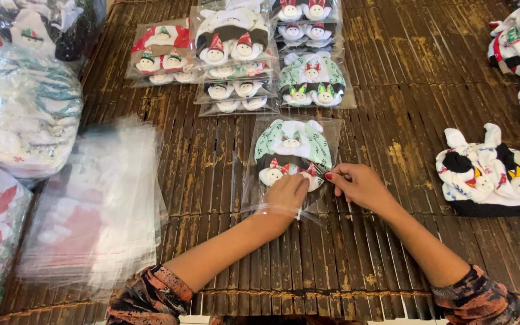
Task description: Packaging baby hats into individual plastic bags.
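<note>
Several bulging plastic sacks (22, 114) of soft goods sit at the far left, with a stack of empty clear bags (97, 204) beside them on the bamboo mat (392, 72). At centre, the left hand (285, 195) presses flat on the open end of a clear packet (290, 162) holding green-and-white socks, while the right hand (359, 185) pinches that packet's edge. Sealed packets (236, 54) lie in rows just beyond. Loose socks (492, 171) are heaped at the right.

Both bare forearms end in pushed-up dark sleeves (151, 295) mottled with orange and grey; one fingernail is painted red.
</note>
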